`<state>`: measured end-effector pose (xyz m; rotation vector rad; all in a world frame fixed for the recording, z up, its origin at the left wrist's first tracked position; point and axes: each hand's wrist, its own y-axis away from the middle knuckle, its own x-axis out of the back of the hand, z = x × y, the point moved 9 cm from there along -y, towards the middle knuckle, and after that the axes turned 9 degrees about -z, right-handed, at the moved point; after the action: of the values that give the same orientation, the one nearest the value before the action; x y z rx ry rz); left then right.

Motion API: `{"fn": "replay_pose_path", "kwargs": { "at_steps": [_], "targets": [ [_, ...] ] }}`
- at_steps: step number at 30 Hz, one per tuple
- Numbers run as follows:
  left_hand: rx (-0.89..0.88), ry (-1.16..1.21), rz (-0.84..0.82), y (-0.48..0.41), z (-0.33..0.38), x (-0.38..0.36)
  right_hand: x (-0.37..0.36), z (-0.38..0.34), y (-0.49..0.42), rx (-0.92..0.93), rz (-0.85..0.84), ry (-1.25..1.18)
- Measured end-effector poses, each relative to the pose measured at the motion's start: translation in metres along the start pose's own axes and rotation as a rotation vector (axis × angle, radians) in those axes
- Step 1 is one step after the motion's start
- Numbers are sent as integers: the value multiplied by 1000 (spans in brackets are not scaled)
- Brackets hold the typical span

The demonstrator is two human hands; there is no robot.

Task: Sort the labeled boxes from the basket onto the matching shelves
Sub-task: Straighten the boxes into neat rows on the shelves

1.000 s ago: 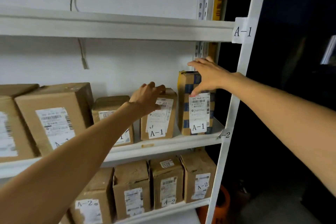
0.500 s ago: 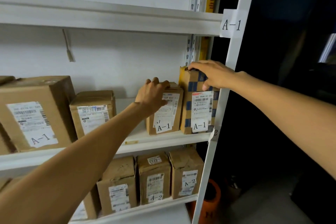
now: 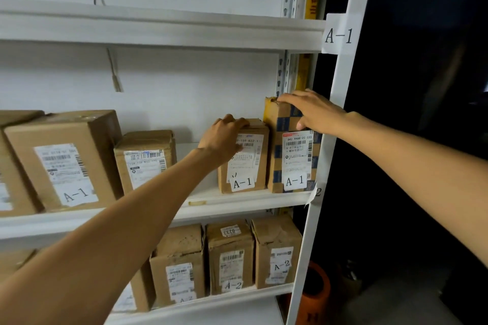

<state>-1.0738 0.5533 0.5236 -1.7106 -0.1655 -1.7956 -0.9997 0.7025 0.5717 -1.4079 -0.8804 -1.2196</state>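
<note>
On the A-1 shelf (image 3: 245, 203), a tall blue-checked cardboard box (image 3: 293, 163) labeled A-1 stands upright at the far right end, against the white upright post. My right hand (image 3: 314, 112) lies over its top front edge, fingers curled on the cardboard. Touching its left side stands a shorter brown A-1 box (image 3: 248, 166). My left hand (image 3: 224, 137) grips that box's top left corner. The basket is out of view.
Two more A-1 boxes (image 3: 145, 158) (image 3: 63, 158) stand further left, with a gap of bare shelf between them and the held pair. Below, the A-2 shelf holds several boxes (image 3: 231, 258). An orange container (image 3: 315, 290) sits on the floor by the post (image 3: 340, 103).
The shorter brown box has slid right, away from its left neighbour, and now touches the checked box. Both hands stayed on the box tops. The view shifted right.
</note>
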Motion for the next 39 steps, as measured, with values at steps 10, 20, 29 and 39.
{"fn": "replay_pose_path", "kwargs": {
  "at_steps": [10, 20, 29, 39],
  "targets": [
    [21, 23, -14, 0, -1, 0, -1, -4, 8, -3, 64, -13],
    [110, -57, 18, 33, -22, 18, 7, -32, 22, 45, 148, 146],
    [338, -235, 32, 109, -120, 54, 1, -133, 18, 319, 388, 132],
    [168, -351, -17, 110, -140, 38, -22, -244, -21, 372, 335, 102]
  ]
}}
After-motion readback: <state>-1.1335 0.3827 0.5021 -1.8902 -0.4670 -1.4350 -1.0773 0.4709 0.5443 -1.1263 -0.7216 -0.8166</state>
